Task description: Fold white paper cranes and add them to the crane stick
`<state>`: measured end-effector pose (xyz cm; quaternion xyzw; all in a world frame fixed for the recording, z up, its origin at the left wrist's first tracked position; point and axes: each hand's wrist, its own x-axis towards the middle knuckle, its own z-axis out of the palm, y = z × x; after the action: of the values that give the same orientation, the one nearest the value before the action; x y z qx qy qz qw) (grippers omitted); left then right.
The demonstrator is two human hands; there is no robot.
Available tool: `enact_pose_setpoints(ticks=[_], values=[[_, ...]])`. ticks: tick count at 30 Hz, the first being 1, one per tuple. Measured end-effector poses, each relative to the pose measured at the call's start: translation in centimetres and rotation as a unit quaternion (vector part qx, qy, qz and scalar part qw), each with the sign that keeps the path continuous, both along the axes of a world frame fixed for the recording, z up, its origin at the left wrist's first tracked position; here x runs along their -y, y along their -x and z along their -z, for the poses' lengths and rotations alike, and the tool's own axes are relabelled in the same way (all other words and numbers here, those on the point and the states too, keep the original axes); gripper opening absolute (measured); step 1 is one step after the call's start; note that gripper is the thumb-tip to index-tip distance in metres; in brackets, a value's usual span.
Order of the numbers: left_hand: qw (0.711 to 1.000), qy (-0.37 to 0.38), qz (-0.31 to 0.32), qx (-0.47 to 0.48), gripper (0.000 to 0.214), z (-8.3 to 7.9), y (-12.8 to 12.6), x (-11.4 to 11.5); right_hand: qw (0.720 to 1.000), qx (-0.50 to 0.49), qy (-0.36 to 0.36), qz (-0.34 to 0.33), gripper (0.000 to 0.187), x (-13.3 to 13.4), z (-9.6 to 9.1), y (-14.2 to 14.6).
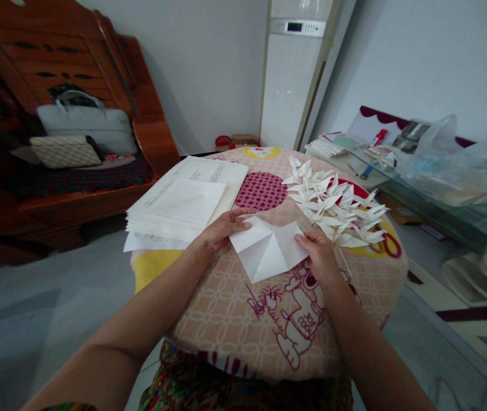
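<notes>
Between my two hands is a creased white sheet of paper, partly folded, with ridges meeting near its top middle. My left hand pinches its upper left corner between thumb and fingers. At the right edge, my right hand grips the sheet the same way. A thick stack of printed paper lies beside my left hand, with a smaller blank sheet on top. Beyond my right hand rests a pile of folded white paper shapes with pointed tips, like origami cranes.
Everything lies on a round table with a patterned cloth. Red-handled scissors sit at its right edge. A glass-topped stand holds plastic bags and papers. At left, a wooden bench carries a grey bag.
</notes>
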<state>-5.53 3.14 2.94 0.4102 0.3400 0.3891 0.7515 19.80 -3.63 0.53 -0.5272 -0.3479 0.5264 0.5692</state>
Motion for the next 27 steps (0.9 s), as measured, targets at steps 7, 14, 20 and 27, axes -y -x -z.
enact_pose_setpoints(ticks=[7,14,20,27], values=[[0.995,0.014,0.090,-0.032,0.050,-0.5,0.2,0.8,0.998,0.005,0.032,-0.045,0.030,0.0,-0.1,-0.2],[0.999,-0.019,0.034,-0.003,0.045,0.2,-0.2,0.6,0.933,0.314,-0.151,0.089,0.031,0.4,-0.3,-0.3],[0.994,-0.087,-0.060,0.020,0.042,-0.7,-1.1,1.6,0.819,0.451,-0.345,0.077,0.031,2.3,-2.3,1.8],[0.988,-0.112,-0.106,0.024,0.046,-0.2,-1.6,1.7,0.812,0.471,-0.339,0.060,0.037,2.1,-1.3,2.3]])
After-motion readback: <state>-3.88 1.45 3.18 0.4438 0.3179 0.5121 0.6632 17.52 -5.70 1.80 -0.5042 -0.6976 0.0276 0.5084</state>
